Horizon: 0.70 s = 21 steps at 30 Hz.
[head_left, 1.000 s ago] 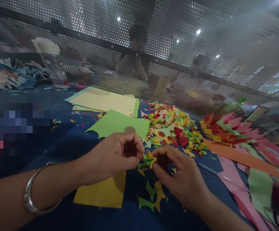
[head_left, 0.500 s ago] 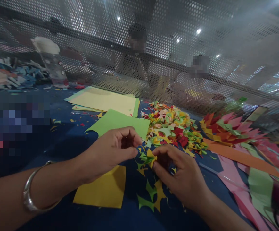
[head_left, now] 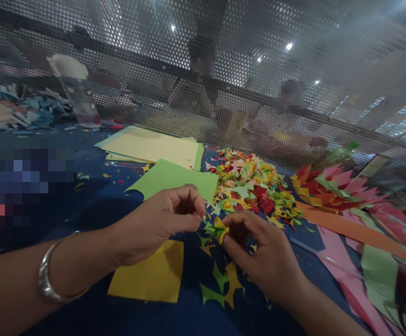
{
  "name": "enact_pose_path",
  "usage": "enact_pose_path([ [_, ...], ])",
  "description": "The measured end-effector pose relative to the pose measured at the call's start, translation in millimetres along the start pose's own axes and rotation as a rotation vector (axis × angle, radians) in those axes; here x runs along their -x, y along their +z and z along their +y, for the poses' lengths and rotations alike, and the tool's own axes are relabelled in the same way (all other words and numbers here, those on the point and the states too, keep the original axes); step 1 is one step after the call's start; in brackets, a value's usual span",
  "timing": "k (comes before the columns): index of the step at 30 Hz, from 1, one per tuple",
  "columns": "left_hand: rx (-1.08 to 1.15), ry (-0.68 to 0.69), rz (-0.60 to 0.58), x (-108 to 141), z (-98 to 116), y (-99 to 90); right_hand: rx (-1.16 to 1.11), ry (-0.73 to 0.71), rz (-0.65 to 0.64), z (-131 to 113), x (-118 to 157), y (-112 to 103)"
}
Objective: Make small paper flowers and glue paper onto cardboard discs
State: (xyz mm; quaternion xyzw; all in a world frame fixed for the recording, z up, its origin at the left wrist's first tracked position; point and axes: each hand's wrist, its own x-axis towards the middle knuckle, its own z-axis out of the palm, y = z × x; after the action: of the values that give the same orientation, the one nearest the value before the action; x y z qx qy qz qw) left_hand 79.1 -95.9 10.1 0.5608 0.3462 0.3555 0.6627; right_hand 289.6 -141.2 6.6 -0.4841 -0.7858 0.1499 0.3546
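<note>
My right hand (head_left: 258, 249) pinches a small folded paper piece (head_left: 220, 229), green and yellow with pointed tips, between thumb and fingers. Just left of it, my left hand (head_left: 171, 214) is curled, its thumb and fingertips brought together; whether anything tiny is between them I cannot make out. A silver bangle circles the left wrist. Beneath the left forearm lies a yellow paper square (head_left: 150, 275). A green paper sheet (head_left: 178, 179) with curved cut edges is just beyond the left hand. Curved green and yellow paper scraps (head_left: 223, 284) lie below the held piece.
Beyond my hands a heap of small colourful paper pieces (head_left: 248, 179) covers the blue table. Paper sheets (head_left: 154, 142) are stacked at the back. Pointed paper shapes (head_left: 342, 186) and strips (head_left: 349, 224) spread on the right. A plastic cup (head_left: 80, 98) stands back left, before a perforated screen.
My left thumb and fingertips have drawn closer together, and the left wrist has shifted slightly right. My right hand keeps its pinch on the folded paper piece in nearly the same spot.
</note>
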Motion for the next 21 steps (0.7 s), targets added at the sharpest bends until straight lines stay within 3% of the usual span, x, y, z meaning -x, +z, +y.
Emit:
enact_pose_path([
  [12, 0.077, -0.08, -0.035, -1.3, 2.2, -0.1, 0.011, -0.003, -0.004, 1.1, 1.8, 0.3],
  [21, 0.047, 0.04, 0.019, -6.1, 0.1, -2.1, 0.011, -0.021, 0.012, -1.4, 0.5, -0.6],
])
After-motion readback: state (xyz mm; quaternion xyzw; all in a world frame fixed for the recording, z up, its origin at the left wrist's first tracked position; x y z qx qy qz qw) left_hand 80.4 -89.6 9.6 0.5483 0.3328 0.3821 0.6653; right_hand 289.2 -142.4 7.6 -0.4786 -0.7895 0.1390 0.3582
